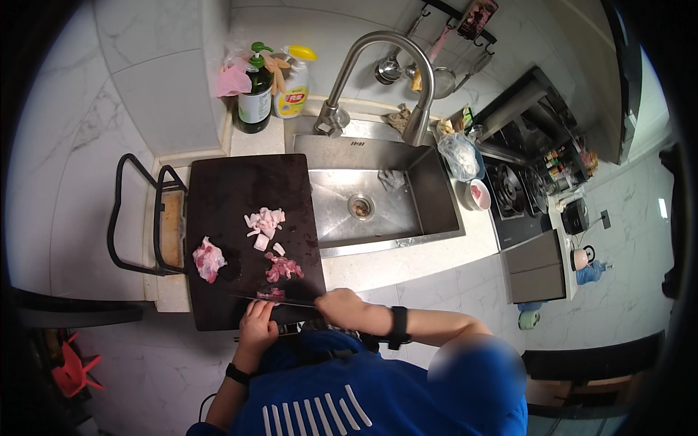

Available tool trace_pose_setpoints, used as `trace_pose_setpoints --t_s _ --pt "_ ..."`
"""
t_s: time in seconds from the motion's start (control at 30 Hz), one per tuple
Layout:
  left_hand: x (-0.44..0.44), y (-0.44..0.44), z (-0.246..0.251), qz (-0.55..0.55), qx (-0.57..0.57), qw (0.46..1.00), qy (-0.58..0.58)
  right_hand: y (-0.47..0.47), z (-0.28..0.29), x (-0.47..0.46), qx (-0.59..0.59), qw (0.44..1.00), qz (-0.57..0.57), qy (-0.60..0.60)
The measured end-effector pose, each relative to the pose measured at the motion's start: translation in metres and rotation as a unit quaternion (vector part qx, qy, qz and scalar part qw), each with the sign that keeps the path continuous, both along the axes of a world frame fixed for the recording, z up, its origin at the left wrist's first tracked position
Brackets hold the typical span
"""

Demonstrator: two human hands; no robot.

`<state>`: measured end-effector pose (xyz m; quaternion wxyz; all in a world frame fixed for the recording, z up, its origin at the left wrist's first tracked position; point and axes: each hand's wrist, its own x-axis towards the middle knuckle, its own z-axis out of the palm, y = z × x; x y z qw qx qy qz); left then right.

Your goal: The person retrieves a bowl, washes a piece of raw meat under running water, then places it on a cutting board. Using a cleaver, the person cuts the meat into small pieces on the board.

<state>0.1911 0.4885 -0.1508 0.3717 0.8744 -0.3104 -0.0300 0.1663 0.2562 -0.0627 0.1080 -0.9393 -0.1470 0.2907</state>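
My right hand (341, 309) grips the handle of a kitchen knife (297, 301) at the near edge of a dark cutting board (245, 180). The blade points left across the board. My left hand (257, 326) has its fingers bent against a piece of meat beside the blade, mostly hidden by the fingers. Just beyond the blade lies a little cut red meat (271, 293). Farther up sit a heap of red meat slices (283, 267) and a pile of pale fat pieces (264, 222). A larger chunk of meat (209, 260) rests near the board's left edge.
Right of the board is a steel sink (327, 252) under a tall faucet (376, 37). A pump bottle (254, 106) and a spray bottle (293, 90) stand behind. A white bowl (480, 197) holding meat is near the gas stove (507, 185). A black rack (158, 218) stands left.
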Motion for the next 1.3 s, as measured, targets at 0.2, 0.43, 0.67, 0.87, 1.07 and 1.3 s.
trace_pose_setpoints --t_s 0.2,0.43,0.67,0.87,1.07,1.3 --pt "-0.001 -0.003 0.000 -0.001 -0.006 1.000 -0.004 0.013 -0.008 0.001 0.013 1.000 0.005 -0.026" --pt "-0.001 -0.003 0.003 -0.007 0.016 1.000 -0.009 0.014 -0.026 0.006 0.109 0.989 -0.055 -0.079" --pt "-0.006 0.000 -0.003 -0.004 0.005 1.000 -0.023 -0.016 -0.014 0.003 0.053 0.977 -0.150 -0.142" --pt "-0.009 0.001 0.013 0.000 -0.038 0.995 -0.088 0.000 0.007 -0.012 0.076 0.979 -0.119 -0.148" --pt "-0.009 -0.005 0.009 -0.006 -0.021 0.997 -0.080 0.003 0.012 -0.022 0.065 0.987 -0.050 -0.136" --pt "-0.011 -0.004 0.007 -0.006 0.000 1.000 -0.004 -0.009 0.020 -0.028 -0.023 0.996 0.008 -0.085"
